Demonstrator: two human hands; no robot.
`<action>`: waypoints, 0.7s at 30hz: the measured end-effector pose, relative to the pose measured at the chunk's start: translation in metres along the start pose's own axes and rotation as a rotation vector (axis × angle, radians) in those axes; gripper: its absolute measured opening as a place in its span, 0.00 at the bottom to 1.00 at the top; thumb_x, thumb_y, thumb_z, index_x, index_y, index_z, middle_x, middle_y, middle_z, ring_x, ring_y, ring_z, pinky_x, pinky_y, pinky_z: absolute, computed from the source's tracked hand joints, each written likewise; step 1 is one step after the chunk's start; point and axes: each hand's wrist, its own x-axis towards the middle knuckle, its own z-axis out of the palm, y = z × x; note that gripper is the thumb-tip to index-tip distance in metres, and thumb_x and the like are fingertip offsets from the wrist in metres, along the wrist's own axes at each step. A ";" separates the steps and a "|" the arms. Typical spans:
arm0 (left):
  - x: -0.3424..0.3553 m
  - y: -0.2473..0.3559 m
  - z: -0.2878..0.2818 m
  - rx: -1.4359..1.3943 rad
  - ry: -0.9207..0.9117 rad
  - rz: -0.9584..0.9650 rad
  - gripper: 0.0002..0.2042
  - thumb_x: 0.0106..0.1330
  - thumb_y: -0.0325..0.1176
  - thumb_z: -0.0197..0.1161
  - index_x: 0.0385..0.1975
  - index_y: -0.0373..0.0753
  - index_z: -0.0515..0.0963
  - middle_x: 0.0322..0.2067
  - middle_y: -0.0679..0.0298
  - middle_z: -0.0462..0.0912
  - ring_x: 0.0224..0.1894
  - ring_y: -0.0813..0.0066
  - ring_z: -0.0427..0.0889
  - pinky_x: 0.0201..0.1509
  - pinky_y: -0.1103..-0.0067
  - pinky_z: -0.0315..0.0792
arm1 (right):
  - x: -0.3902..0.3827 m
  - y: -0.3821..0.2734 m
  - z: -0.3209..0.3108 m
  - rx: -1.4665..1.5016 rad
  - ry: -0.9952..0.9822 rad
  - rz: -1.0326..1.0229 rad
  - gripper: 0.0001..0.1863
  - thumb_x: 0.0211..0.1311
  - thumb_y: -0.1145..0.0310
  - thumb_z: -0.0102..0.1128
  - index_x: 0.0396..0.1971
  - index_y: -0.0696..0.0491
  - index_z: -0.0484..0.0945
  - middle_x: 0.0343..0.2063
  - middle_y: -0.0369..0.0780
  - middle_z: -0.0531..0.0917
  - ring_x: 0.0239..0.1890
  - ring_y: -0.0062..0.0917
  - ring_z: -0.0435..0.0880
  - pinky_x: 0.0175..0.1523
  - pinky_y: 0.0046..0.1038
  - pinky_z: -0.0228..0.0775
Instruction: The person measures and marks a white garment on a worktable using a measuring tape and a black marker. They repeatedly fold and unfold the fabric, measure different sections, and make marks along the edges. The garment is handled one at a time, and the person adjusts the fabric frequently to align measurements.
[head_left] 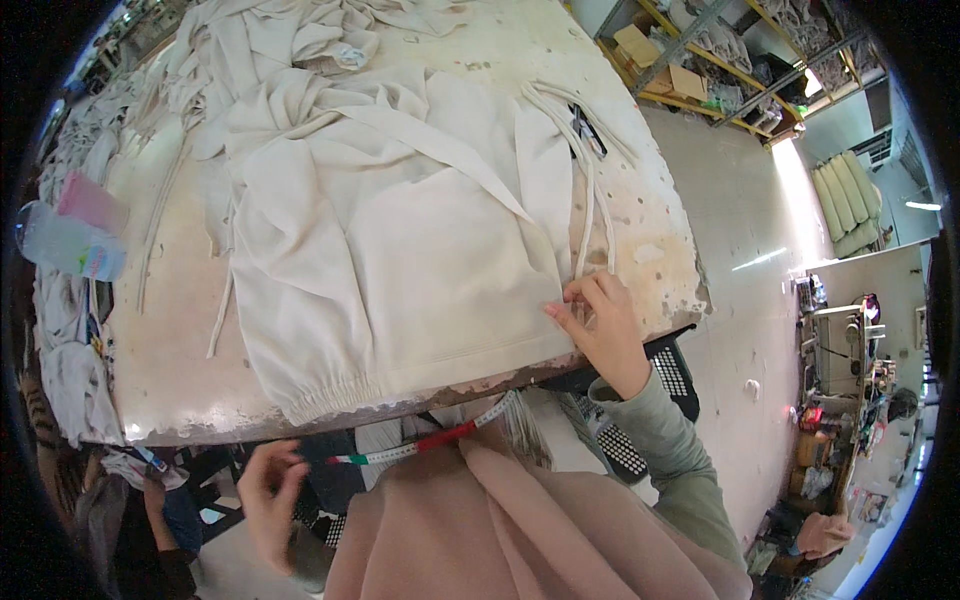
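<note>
One garment, mid-frame on the counter: likely light, soft, floppy; best taken by the hem's corners.
Right hand, half-curled at its lower-right corner, grip unclear; left hand, lower left, loosely curled beside one tape, hold unclear; one bottle, far left.

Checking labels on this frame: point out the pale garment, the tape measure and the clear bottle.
Pale garment (425, 262): head view, on its smooth front panel.
Tape measure (446, 437): head view, on its red stretch.
Clear bottle (68, 243): head view, on the middle of its body.
</note>
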 end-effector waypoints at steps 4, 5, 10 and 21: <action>0.050 0.096 0.104 0.112 -0.275 0.436 0.12 0.53 0.20 0.64 0.38 0.37 0.80 0.37 0.59 0.81 0.39 0.61 0.79 0.43 0.75 0.74 | 0.027 -0.013 0.011 0.107 0.204 -0.089 0.16 0.53 0.70 0.64 0.42 0.56 0.73 0.38 0.43 0.75 0.41 0.39 0.75 0.46 0.33 0.66; 0.060 0.106 0.131 0.132 -0.309 0.575 0.14 0.53 0.23 0.65 0.41 0.40 0.79 0.43 0.59 0.79 0.45 0.58 0.78 0.48 0.71 0.73 | 0.042 -0.016 0.018 0.086 0.227 -0.124 0.18 0.52 0.70 0.64 0.44 0.56 0.73 0.40 0.44 0.74 0.42 0.40 0.75 0.48 0.34 0.66; 0.084 0.105 0.225 0.464 -0.304 0.979 0.32 0.57 0.43 0.63 0.63 0.52 0.61 0.64 0.62 0.60 0.64 0.61 0.61 0.65 0.61 0.57 | 0.133 -0.002 0.045 -0.030 0.130 -0.125 0.23 0.51 0.67 0.60 0.49 0.53 0.73 0.36 0.44 0.79 0.38 0.40 0.79 0.44 0.35 0.70; 0.056 0.073 0.136 0.677 -0.334 0.766 0.29 0.47 0.36 0.67 0.55 0.56 0.71 0.56 0.67 0.69 0.61 0.62 0.65 0.66 0.54 0.55 | 0.164 0.054 0.009 0.534 0.068 0.069 0.12 0.57 0.75 0.55 0.42 0.56 0.78 0.23 0.35 0.76 0.28 0.18 0.76 0.34 0.21 0.68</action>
